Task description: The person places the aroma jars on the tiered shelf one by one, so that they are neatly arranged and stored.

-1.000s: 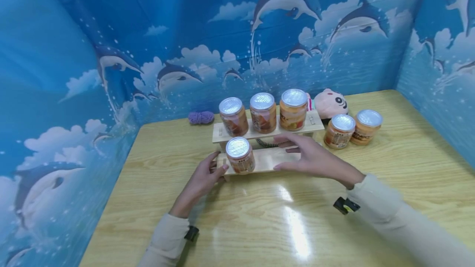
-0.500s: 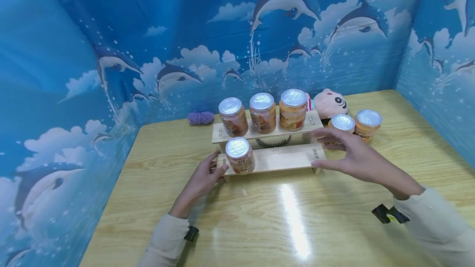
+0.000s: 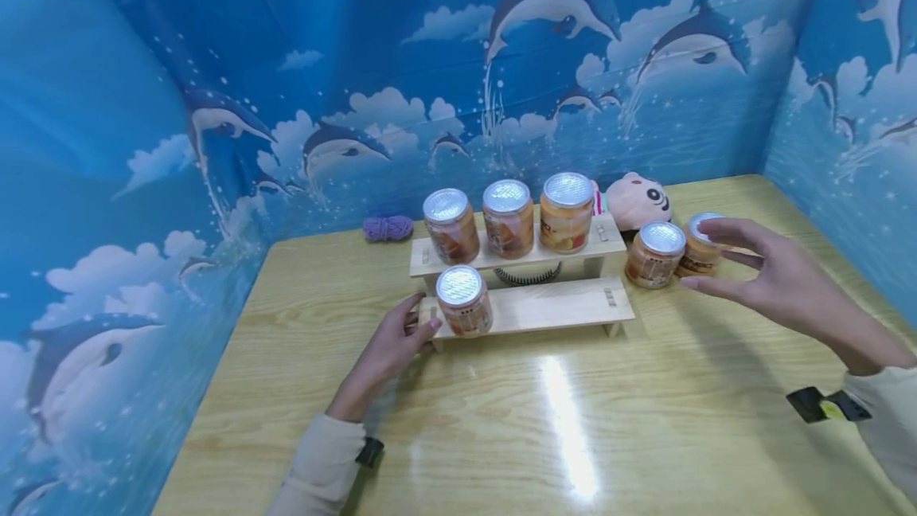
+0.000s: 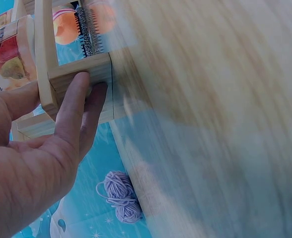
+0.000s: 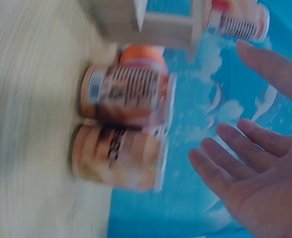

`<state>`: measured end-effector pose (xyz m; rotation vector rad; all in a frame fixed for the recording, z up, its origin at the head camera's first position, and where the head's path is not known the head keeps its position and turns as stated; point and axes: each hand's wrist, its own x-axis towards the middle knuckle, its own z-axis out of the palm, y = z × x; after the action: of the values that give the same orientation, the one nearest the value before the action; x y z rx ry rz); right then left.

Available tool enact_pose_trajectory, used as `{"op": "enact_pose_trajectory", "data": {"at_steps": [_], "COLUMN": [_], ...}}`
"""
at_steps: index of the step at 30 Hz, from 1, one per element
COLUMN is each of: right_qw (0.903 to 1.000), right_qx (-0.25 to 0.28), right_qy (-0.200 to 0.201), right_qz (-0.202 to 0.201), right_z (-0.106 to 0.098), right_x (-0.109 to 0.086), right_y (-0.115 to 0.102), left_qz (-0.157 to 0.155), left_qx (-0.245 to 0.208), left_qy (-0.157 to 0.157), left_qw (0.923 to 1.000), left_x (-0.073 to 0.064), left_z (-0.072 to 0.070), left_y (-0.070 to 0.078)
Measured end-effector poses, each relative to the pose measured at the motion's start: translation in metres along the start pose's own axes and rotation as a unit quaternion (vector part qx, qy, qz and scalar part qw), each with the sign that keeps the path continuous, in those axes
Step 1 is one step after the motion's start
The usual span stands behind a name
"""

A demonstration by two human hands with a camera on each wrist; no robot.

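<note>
A two-tier wooden shelf (image 3: pixel 552 306) stands on the table. My left hand (image 3: pixel 396 341) grips the left end of its lower step; in the left wrist view the thumb lies on the board and fingers (image 4: pixel 74 101) press the end support. One sealed jar (image 3: pixel 466 305) stands on that step beside this hand. On the right, my right hand (image 3: pixel 784 281) is spread with nothing in it, near two more jars, a nearer one (image 3: pixel 650 261) and a farther one (image 3: pixel 698 253) that it partly hides. Both jars appear in the right wrist view, labels blurred.
Three jars line the upper step, the middle one (image 3: pixel 509 221) between two others. Behind the shelf lie a purple yarn bundle (image 3: pixel 388 228), a pink plush toy (image 3: pixel 637 201) and a dark bristled object (image 3: pixel 528 274). A dolphin-print curtain (image 3: pixel 401 62) rises behind the table.
My right hand has moved right, from over the lower step, past the shelf's right end to the two jars. My left hand and the shelf have stayed in place.
</note>
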<state>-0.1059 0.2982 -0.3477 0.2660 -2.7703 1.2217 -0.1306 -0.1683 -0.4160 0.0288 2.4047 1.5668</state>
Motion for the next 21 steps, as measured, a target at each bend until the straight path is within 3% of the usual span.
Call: {"op": "enact_pose_trajectory", "data": {"at_steps": [8, 21], "right_qw": [0.9982, 0.9935], "right_qx": [0.006, 0.028], "right_qy": [0.033, -0.009], "right_qz": [0.049, 0.110], "right_z": [-0.007, -0.007], "right_x": [0.010, 0.029], "right_y": [0.029, 0.071], "left_qz": [0.003, 0.002], "left_qx": [-0.014, -0.003], "left_qy": [-0.001, 0.001], "left_qw": [0.9999, 1.0000], "left_x": [-0.001, 0.000], "left_z": [-0.001, 0.000], "left_y": [0.001, 0.000]}}
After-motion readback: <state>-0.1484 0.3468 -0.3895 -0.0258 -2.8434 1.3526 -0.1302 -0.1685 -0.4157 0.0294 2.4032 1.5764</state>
